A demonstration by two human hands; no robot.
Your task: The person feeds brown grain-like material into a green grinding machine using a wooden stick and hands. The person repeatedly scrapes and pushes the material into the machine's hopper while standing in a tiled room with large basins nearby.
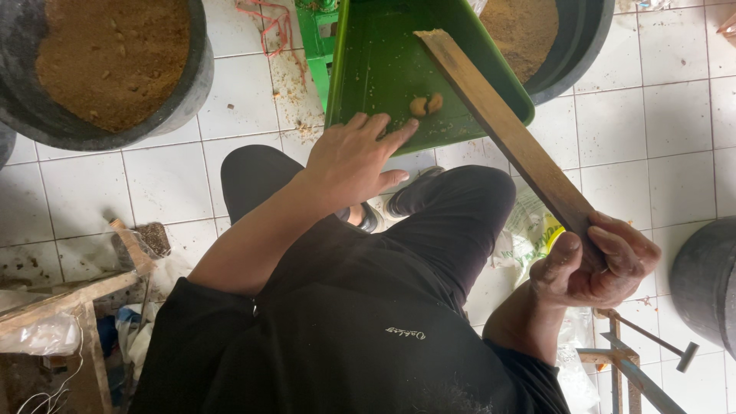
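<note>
Left hand flat and open, fingers spread, resting on the near rim of the green tray; fingertips reach just inside, close to two small tan lumps lying on the tray floor, not touching them. Right hand closed around the lower end of a long wooden slat; thumb on the near side, fingers wrapped over the top. Slat runs diagonally up-left from that hand, its far end over the tray interior near the top wall, crossing the tray's right edge. Tray otherwise nearly bare, only scattered crumbs; tilted, near edge over the person's knees. Little room on the tray's right: dark round tub sits right behind it, filled with brown granular material. Second dark tub at upper left, well apart from the tray, same brown fill with small lumps. White tiled floor open between tray and the right side; a third dark container edge at far right, contents not visible. Hammer lies on a metal frame just below the right hand. Wooden frame and plastic bags crowd lower left.
</note>
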